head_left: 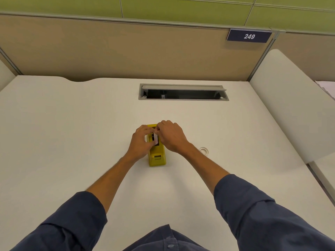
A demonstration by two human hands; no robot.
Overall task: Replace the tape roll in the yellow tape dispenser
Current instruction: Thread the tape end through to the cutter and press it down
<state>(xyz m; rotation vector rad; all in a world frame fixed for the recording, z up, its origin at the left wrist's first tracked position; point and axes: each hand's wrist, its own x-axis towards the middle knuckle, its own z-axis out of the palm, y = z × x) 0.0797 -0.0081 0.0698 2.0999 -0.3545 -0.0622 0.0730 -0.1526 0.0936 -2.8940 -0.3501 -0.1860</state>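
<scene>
The yellow tape dispenser [157, 157] stands on the white desk [72, 142], its cutter end toward me. Both hands meet over its open top. My left hand [140, 143] pinches a white tape roll [155, 137] from the left side, and my right hand [171, 136] grips the same roll from the right. The roll sits edge-on in the dispenser's slot, mostly hidden by my fingers. A clear, nearly used-up tape roll [204, 150] lies flat on the desk just right of my right wrist.
An open grey cable hatch [183, 92] is set into the desk behind the dispenser. A beige partition with a "249" sign [249, 36] closes the back. A white rounded side panel [290, 105] rises on the right.
</scene>
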